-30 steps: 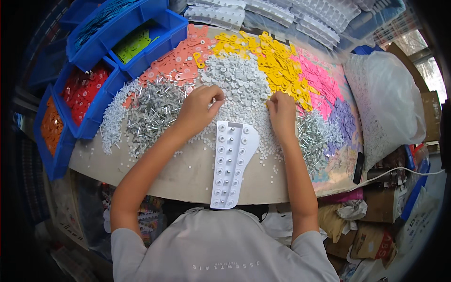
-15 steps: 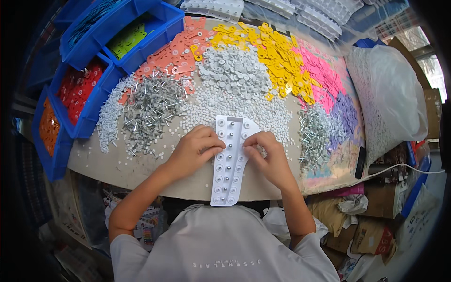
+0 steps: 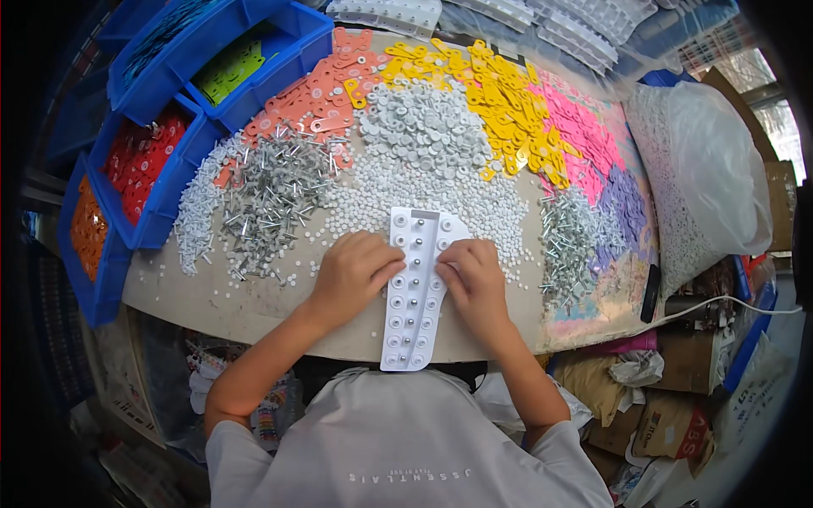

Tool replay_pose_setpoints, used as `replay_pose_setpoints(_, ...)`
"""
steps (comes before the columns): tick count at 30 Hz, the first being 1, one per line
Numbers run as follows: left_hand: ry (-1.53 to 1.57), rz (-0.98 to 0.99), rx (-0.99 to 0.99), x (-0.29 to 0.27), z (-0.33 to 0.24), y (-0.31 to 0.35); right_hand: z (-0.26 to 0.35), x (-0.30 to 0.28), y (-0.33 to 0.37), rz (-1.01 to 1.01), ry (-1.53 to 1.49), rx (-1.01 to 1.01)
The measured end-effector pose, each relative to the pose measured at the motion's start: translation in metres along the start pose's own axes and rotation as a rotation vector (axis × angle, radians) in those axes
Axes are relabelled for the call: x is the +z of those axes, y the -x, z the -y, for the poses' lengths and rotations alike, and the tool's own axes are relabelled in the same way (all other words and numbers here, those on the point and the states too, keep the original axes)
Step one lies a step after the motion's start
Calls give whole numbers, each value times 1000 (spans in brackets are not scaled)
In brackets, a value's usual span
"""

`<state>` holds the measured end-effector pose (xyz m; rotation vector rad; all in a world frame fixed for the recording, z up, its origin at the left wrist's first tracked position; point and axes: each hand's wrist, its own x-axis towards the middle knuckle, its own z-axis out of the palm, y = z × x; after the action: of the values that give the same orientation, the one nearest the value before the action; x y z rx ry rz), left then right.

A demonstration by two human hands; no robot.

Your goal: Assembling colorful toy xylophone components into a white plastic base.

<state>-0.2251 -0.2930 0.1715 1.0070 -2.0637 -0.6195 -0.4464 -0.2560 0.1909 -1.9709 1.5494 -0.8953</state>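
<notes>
A long white plastic tray lies at the table's near edge, its lower end against my shirt. Round white seats run down both its sides, and a middle row holds small silver balls or metal heads. My left hand bends over the tray's left edge, thumb and fingertips pinched together at a seat. Opposite it, my right hand is pinched at the right-hand row. Whatever sits between the fingertips of either hand is too small or hidden to make out.
Beyond the tray spread small white discs, white round caps and metal pins. Yellow tags, pink tags and coral tags lie behind. Blue bins stand left; a translucent sack stands right.
Both hands have shifted slightly at the same pair of seats, the left a little lower and the right a little to the left. The tray has barely moved.
</notes>
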Motion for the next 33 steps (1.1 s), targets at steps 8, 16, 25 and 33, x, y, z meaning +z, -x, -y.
replay_pose_setpoints(8,47,55,-26,-14,5,-29,-2,7,3,-124,115,-141)
replay_pose_setpoints(16,-173,-10,262,17,57,-117,-4,-3,2,-172,-35,20)
replay_pose_setpoints(25,-303,41,347,31,71,-125,-27,-26,-50,-128,281,-7)
replay_pose_setpoints(33,-60,17,-18,-1,48,-100,-48,6,-107,-176,311,-202)
